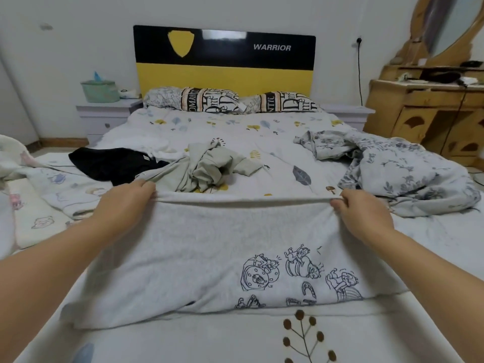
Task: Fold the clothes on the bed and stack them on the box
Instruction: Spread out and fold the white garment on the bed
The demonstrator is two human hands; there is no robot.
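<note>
**White printed garment pinched at both far corners, mid-fold on the bed**

The white garment with cartoon prints [222,258] lies spread on the bed [235,341], nearer the viewer than the yellow-and-black headboard [225,61] and well apart from it. The left hand [125,203] grips its far edge at one corner, fingers curled over the cloth; the right hand [361,213] pinches the other corner in the same way. The edge between them is pulled taut.

Judged from here, the risks are plain. Uneven pull from one grip would skew the fold. The near hem looks bunched, so creases may get folded in. The grey-green garment [207,166] lies just beyond the taut edge, toward the headboard, and could be snagged if the edge moves that way.

Beside it lies a black garment [110,166]; a blue floral piece [392,169] is rumpled off to the right side.

No box shows in this view. On the nightstand left of the headboard a green container [100,91] holds something blue at its top.
</note>
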